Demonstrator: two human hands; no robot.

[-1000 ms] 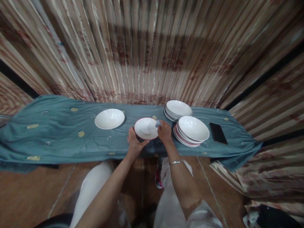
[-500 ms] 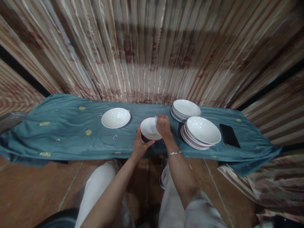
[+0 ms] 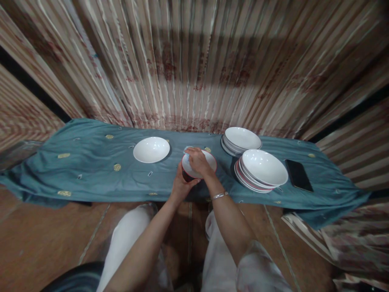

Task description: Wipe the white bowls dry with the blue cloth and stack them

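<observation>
A white bowl with a red rim (image 3: 210, 160) is tilted up in front of me, above the cloth-covered table. My left hand (image 3: 181, 182) grips it from the lower left, thumb along the near side and fingers around the outside. Inside the bowl, my right hand (image 3: 199, 161) is closed on a pale bluish-white cloth (image 3: 186, 156), pressed near the bowl's left rim. The cloth is mostly hidden under the fingers. A silver bangle (image 3: 220, 195) circles my right wrist.
A single white bowl (image 3: 151, 150) sits to the left on the green tablecloth (image 3: 91, 162). Two stacks stand to the right, a rear stack of bowls (image 3: 242, 138) and a front stack of bowls (image 3: 264, 167). A black phone (image 3: 299, 175) lies beyond them. Behind hangs a striped curtain (image 3: 188, 73).
My right hand has moved with the cloth from the bowl's right side across to its left rim. My left hand keeps its hold. The whole view has shifted slightly.
</observation>
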